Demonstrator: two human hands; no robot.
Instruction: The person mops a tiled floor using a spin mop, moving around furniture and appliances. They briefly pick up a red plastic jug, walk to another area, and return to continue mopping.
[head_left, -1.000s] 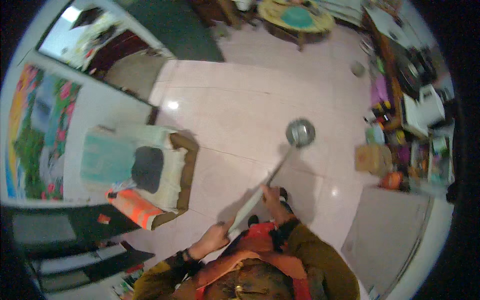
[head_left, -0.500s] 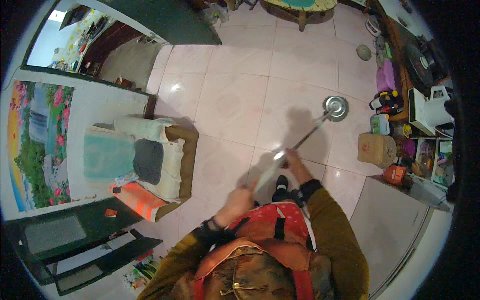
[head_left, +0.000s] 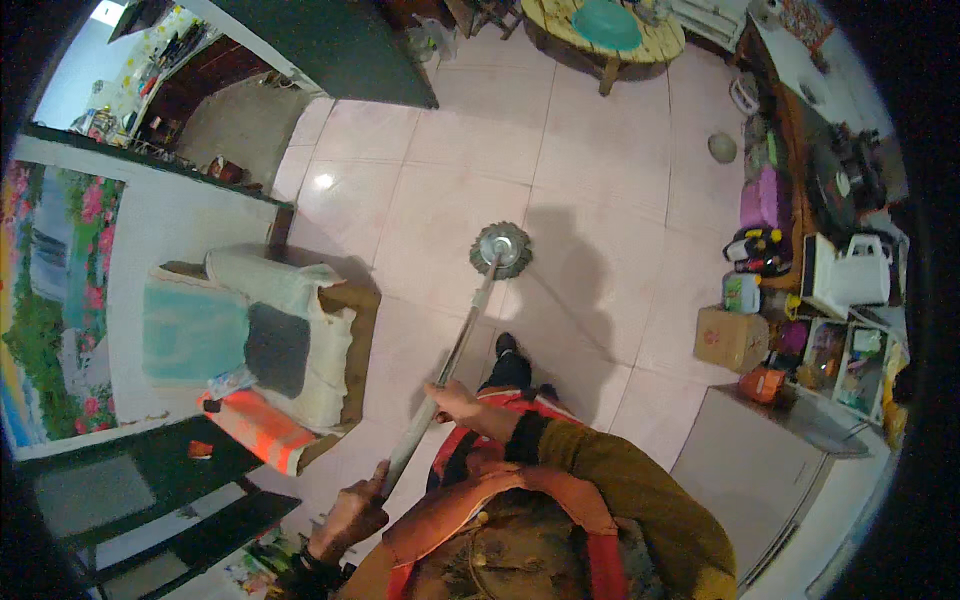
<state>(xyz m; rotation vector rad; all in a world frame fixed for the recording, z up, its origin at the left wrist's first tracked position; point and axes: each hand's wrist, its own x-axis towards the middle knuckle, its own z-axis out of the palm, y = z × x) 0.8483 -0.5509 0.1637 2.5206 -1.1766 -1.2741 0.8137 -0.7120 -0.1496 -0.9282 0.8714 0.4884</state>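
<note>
A mop (head_left: 470, 330) with a long pale handle slants away from my body. Its round head (head_left: 501, 250), a silver disc ringed by grey strands, rests on the pink tiled floor ahead of me. My left hand (head_left: 352, 512) is closed around the handle's near end, low and to the left. Farther up the pole, my right hand (head_left: 456, 401) grips it in front of my red apron. One dark shoe (head_left: 507, 343) shows on the tiles just right of the handle.
A cloth-covered armchair (head_left: 335, 370) stands at left, above a dark glass-topped stand (head_left: 130, 480). On the right are a fridge (head_left: 750, 450), a cardboard box (head_left: 731, 338) and several bottles. A round wooden table (head_left: 550, 38) stands at the far end, and a stone-like object (head_left: 722, 148) lies on the floor.
The mop head has swept from the right to the middle of the floor. Both my hands have moved left with the handle, the left one also toward my body.
</note>
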